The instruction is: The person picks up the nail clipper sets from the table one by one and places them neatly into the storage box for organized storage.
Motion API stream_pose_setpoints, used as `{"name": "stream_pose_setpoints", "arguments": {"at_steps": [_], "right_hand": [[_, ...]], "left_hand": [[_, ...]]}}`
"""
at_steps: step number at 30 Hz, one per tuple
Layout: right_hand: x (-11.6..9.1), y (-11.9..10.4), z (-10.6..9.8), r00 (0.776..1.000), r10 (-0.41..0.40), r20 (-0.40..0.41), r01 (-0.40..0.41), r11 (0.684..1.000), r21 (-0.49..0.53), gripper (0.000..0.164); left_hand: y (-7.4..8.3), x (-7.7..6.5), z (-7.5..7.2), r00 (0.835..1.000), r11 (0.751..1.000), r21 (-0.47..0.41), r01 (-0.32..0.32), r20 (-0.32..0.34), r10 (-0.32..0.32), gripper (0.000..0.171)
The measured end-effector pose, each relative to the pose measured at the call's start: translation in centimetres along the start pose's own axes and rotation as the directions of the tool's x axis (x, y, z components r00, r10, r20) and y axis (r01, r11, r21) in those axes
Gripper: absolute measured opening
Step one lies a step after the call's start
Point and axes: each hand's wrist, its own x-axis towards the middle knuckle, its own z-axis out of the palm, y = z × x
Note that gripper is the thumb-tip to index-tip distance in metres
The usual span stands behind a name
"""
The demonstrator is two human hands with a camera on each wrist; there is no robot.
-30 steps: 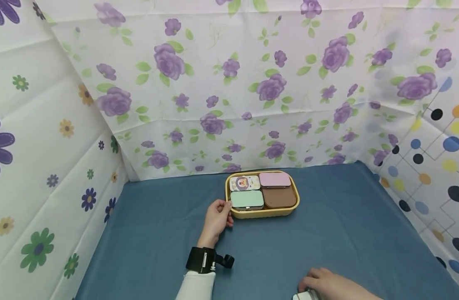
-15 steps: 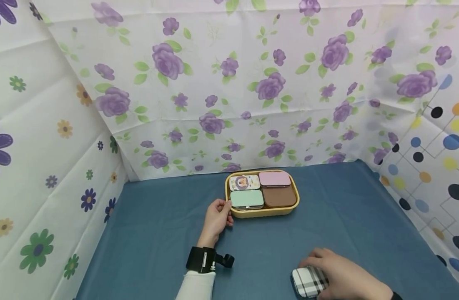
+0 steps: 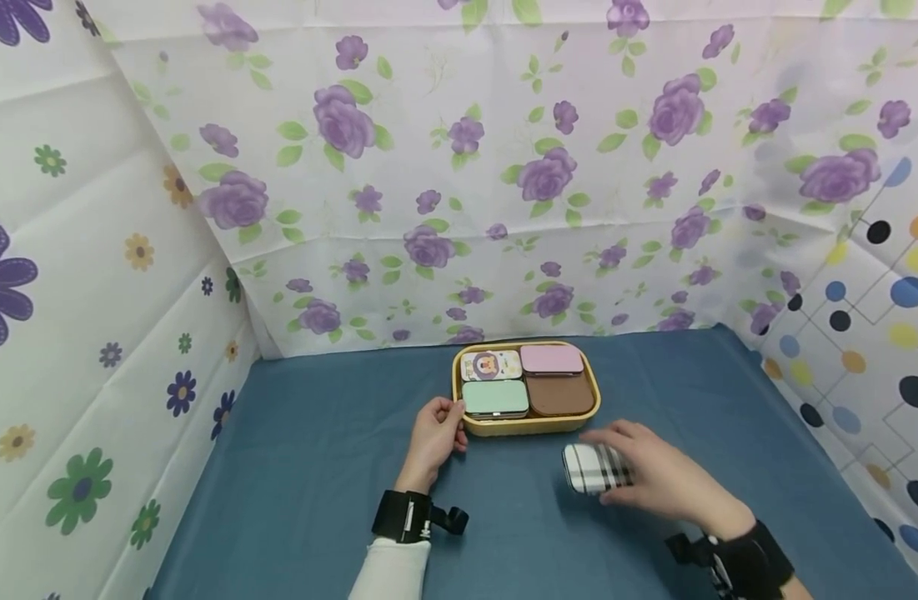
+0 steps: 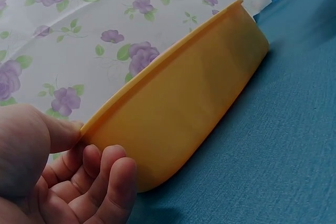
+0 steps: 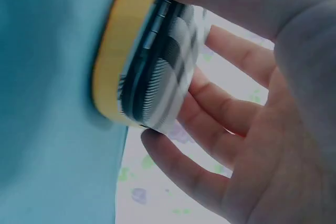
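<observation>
A yellow oval basket [image 3: 520, 427] stands on the blue cloth near the back wall. Inside lie several small flat tins: a mint green one [image 3: 494, 397], a white one with a lion picture [image 3: 490, 365], a pink one [image 3: 551, 359] and a brown one [image 3: 559, 394]. My left hand [image 3: 433, 436] pinches the basket's left rim between thumb and fingers. My right hand [image 3: 657, 473] holds a black-and-white plaid tin [image 3: 595, 468] by its edges, in front of the basket's right end. In the right wrist view, a hinge shows along the tin's dark side.
Blue cloth [image 3: 316, 467] covers the table. A white sheet with purple flowers [image 3: 428, 167] hangs behind, with patterned sheets at the left and right. Both wrists wear black camera straps; the left strap [image 3: 402, 517] sits over a white sleeve.
My right hand has come forward from the table's near edge towards the basket, carrying the plaid tin, which is now more fully seen. My left hand stays at the basket's rim.
</observation>
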Motion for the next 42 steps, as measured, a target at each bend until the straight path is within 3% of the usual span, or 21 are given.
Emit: {"name": "stream_pose_setpoints", "arguments": {"at_steps": [8,17,22,33,42], "right_hand": [[4.4,1.0,-0.1,0.993,0.019,-0.120,-0.022,1.000,-0.021,0.079],[7.2,1.9,-0.3,0.992,0.044,-0.116,-0.045,0.999,-0.012,0.076],[8.1,2.2,-0.4,0.994,0.066,-0.089,-0.067,0.998,-0.005,0.072],[9.7,2.5,-0.8,0.998,0.016,-0.057,-0.015,1.000,0.011,0.063],[9.9,3.3,0.5,0.987,-0.043,-0.157,0.047,0.999,0.018,0.046]], "left_hand": [[-0.1,-0.3,0.0,1.000,1.000,-0.001,-0.017,0.002,0.017,0.027],[-0.5,-0.6,0.0,0.999,0.999,-0.015,-0.029,0.026,0.030,0.026],[-0.5,-0.7,0.0,0.999,0.999,-0.016,-0.041,0.034,0.042,0.027],[-0.2,-0.4,0.1,0.999,0.999,-0.017,-0.029,0.015,0.029,0.026],[0.1,-0.3,0.2,0.999,0.999,0.006,-0.038,-0.014,0.038,0.028]]}}
